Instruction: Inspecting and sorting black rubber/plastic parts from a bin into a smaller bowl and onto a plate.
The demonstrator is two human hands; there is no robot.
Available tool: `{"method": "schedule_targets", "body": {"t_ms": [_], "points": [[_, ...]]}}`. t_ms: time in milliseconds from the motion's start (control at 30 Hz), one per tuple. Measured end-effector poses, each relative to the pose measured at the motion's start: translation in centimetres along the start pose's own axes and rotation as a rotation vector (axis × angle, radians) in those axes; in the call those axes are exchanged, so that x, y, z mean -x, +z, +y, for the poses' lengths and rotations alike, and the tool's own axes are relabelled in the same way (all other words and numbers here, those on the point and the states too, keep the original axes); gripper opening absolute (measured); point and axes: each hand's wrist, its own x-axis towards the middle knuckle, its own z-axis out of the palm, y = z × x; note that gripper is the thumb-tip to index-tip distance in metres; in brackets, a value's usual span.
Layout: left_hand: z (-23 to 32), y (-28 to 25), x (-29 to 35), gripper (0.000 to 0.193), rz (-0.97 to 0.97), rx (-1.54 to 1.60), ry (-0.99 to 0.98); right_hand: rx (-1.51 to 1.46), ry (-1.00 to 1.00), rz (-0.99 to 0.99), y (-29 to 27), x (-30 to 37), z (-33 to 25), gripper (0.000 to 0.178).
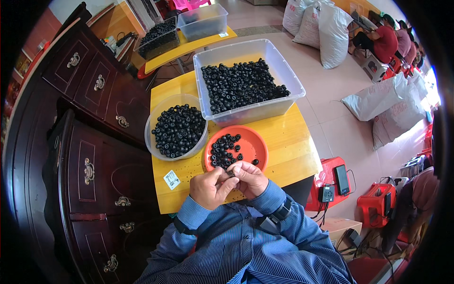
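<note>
My left hand (209, 188) and my right hand (250, 179) meet at the near edge of an orange-red plate (257, 144). Both are closed, with thumbs and fingertips pinching a small dark piece (230, 173) between them. Fingers mostly cover it, so its exact shape cannot be made out. Several small black ring-shaped parts (226, 146) lie on the plate, mostly on its left side, and a lone one (255, 162) sits at the right. Left of the plate, a round clear tub (202, 136) is full of similar black parts. Behind stands a large clear rectangular bin (289, 78) holding many more.
The yellow table (293, 142) carries a white label (171, 180). Dark wooden drawers (94, 175) stand close on the left. A red stool (326, 182) with a phone (341, 180) is at the right. Beyond are more bins (203, 26), white sacks (333, 35) and seated people (387, 42).
</note>
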Motion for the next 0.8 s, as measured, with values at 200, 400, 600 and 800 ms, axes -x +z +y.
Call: {"method": "schedule_targets", "body": {"t_ms": [200,400,600,800], "points": [[0.0,0.6,0.0,0.026,0.194,0.033,0.052,-0.026,0.069,0.105,-0.1,-0.3,0.0,0.018],[-0.6,1.6,-0.2,0.029,0.305,-0.076,0.287,-0.075,0.099,0.071,0.2,-0.4,-0.3,0.019],[-0.7,1.4,-0.3,0.026,0.311,-0.194,0.365,-0.143,0.088,0.105,-0.4,-0.4,0.2,0.019],[-1.7,1.9,-0.2,0.031,0.34,-0.202,0.405,-0.142,0.068,0.074,-1.1,-0.5,0.5,0.019]]}}
